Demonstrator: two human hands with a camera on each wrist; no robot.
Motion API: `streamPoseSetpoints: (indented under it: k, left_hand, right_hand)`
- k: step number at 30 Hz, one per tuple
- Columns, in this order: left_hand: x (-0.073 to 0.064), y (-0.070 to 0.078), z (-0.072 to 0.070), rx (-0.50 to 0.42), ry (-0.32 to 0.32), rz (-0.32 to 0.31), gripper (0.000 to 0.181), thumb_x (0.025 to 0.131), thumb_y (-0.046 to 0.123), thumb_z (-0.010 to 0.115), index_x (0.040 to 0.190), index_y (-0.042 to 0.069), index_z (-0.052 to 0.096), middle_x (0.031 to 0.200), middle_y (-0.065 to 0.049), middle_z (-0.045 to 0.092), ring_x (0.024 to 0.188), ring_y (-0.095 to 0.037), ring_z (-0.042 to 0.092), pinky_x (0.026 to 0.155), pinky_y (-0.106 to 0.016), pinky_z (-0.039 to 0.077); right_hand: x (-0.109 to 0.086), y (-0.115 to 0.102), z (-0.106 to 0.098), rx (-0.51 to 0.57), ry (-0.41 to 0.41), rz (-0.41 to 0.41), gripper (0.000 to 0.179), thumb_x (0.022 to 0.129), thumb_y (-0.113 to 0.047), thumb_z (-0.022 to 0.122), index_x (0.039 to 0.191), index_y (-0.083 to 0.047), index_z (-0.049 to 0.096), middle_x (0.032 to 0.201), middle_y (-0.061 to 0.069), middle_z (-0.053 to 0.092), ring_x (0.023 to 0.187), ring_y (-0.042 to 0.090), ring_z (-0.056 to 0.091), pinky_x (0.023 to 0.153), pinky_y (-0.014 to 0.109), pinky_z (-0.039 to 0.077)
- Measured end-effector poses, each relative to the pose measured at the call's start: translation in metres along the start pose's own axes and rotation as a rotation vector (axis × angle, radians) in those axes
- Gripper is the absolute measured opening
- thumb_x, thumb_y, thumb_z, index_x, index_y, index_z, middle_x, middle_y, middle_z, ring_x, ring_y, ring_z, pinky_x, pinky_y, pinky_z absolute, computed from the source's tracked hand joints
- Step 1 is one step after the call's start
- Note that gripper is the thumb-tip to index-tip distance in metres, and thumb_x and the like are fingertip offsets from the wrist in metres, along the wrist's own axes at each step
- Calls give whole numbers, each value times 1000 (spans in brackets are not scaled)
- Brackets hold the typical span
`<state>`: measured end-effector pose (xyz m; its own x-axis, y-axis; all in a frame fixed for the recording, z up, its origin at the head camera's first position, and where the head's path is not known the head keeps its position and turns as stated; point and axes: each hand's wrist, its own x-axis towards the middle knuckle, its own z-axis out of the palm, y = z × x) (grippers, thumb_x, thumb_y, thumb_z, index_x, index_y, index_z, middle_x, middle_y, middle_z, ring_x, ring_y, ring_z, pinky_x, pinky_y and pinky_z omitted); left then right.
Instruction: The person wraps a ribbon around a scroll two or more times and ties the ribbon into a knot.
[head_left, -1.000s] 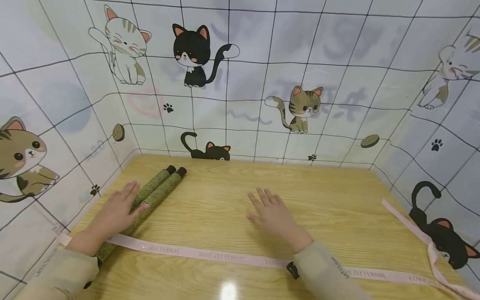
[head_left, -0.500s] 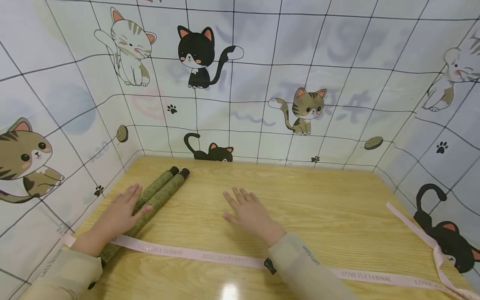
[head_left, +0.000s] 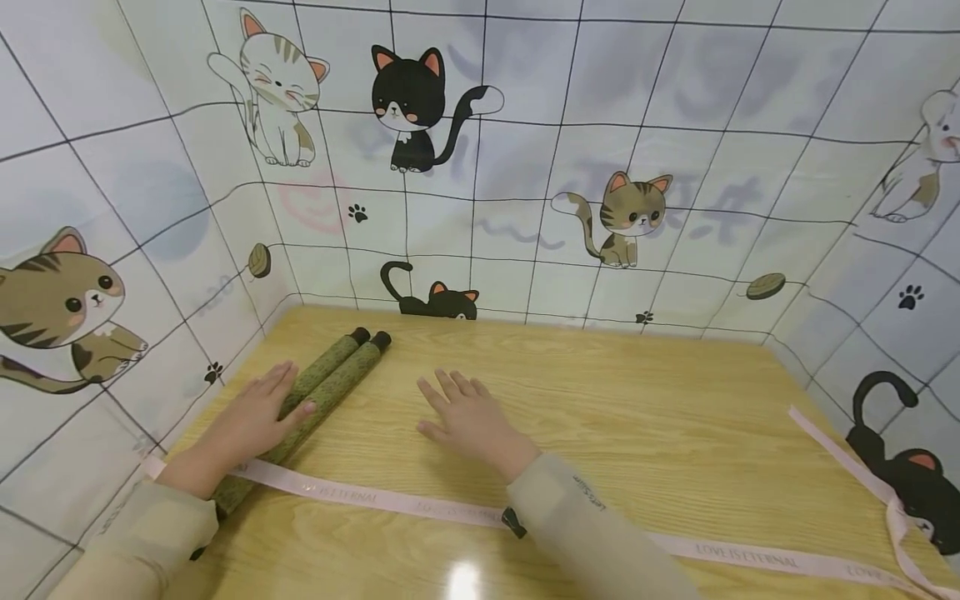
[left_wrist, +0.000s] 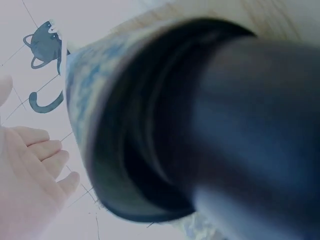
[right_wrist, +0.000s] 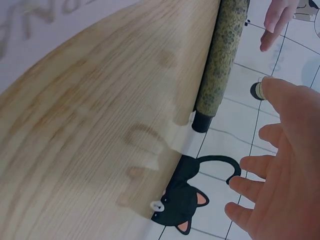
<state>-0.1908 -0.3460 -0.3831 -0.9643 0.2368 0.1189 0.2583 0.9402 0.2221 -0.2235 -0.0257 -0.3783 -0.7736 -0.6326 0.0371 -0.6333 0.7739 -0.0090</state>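
Two parallel rolls of green patterned cloth with black end knobs, like a rolled-up scroll (head_left: 341, 385), lie slantwise on the left of the table. My left hand (head_left: 251, 427) lies over the rolls with its fingers straight and its thumb across the nearer one. In the left wrist view, a roll's dark end fills the middle, and the left hand (left_wrist: 30, 175) shows at the edge. My right hand (head_left: 472, 423) is held over the table right of the rolls, fingers spread and holding nothing. In the right wrist view, a patterned roll (right_wrist: 222, 65) stands beyond the right hand (right_wrist: 290, 175).
A pink ribbon with printed letters (head_left: 397, 504) runs across the front of the wooden table (head_left: 615, 400), passing under the right sleeve (head_left: 592, 517). Its far end (head_left: 832, 446) bends up along the right side. White gridded cloth with cartoon cats (head_left: 510, 167) walls in the back and sides.
My right hand has moved left across the table, nearer the rolls. The left hand stays over the rolls. The whole head view has shifted slightly.
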Motion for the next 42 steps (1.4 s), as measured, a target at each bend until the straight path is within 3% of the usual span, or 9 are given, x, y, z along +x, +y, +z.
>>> streamPoseSetpoints:
  k: [10, 19, 24, 33, 39, 41, 42]
  left_hand:
    - [7, 1, -4, -1, -55, -14, 76, 95, 42, 49, 138, -17, 25, 143, -36, 21, 130, -51, 22, 103, -60, 22]
    - [16, -2, -8, -79, -232, -109, 76, 97, 43, 44, 139, -17, 23, 139, -39, 24, 124, -55, 28, 97, -63, 27]
    - [21, -6, -14, -63, -265, -85, 62, 99, 30, 45, 133, -19, 32, 133, -39, 35, 120, -53, 37, 95, -60, 33]
    - [18, -18, -8, -59, -294, -63, 52, 97, 20, 50, 129, -20, 39, 123, -37, 48, 108, -47, 51, 88, -55, 42]
    - [16, -25, -7, -68, -310, -52, 43, 95, 15, 53, 122, -17, 48, 114, -33, 55, 100, -43, 57, 81, -51, 46]
    - [17, -27, -9, -85, -319, -49, 37, 94, 13, 54, 117, -16, 52, 107, -29, 59, 94, -39, 59, 77, -48, 48]
    - [17, -28, -10, -94, -324, -49, 36, 94, 13, 54, 116, -15, 53, 105, -27, 60, 91, -37, 60, 75, -47, 48]
  right_hand:
    - [22, -16, 4, -10, -20, -30, 63, 97, -52, 34, 151, -23, 17, 154, 8, 19, 139, 28, 22, 111, 46, 19]
    - [42, -32, 7, 9, -52, -64, 64, 98, -51, 31, 150, -18, 17, 154, 8, 18, 139, 26, 21, 110, 45, 22]
    - [53, -45, 8, -20, -45, -94, 66, 98, -50, 33, 149, -11, 20, 152, 9, 25, 138, 22, 24, 109, 37, 25]
    - [66, -71, 17, -76, -74, -145, 64, 98, -48, 36, 147, -6, 26, 151, 8, 28, 138, 17, 25, 109, 25, 22]
    - [73, -79, 25, 13, -43, -77, 57, 98, -43, 41, 140, -4, 41, 140, 8, 45, 128, 18, 42, 104, 26, 32]
    - [75, -81, 28, 72, -21, -47, 49, 98, -39, 44, 131, -3, 52, 128, 9, 56, 118, 19, 52, 98, 27, 40]
    - [76, -82, 28, 133, -22, -28, 44, 98, -36, 46, 121, -2, 59, 115, 9, 63, 104, 17, 60, 90, 25, 46]
